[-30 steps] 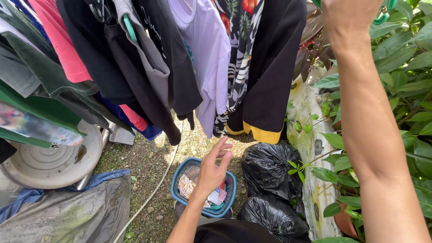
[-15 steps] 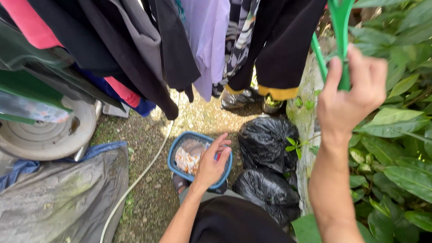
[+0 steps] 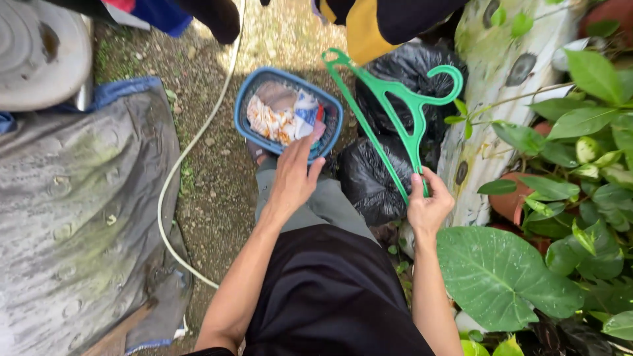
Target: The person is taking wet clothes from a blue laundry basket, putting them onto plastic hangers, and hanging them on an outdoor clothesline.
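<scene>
- We count one green hanger (image 3: 395,112), pinched at its lower end by our right hand (image 3: 428,207); it slants toward 11 o'clock
- One blue basket (image 3: 288,112) of crumpled laundry sits at 12 o'clock; our left hand (image 3: 292,181) hovers spread, fingertips at its near rim
- Two black bags (image 3: 379,178) lie at 1 o'clock
- One white hose (image 3: 173,191) crosses gravel ground (image 3: 211,165); a grey tarp (image 3: 72,217) lies at 9 o'clock, leafy plants (image 3: 560,184) at 3 o'clock

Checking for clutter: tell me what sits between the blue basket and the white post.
In the head view, black bags and the green hanger lie between the blue basket and white post.
</scene>
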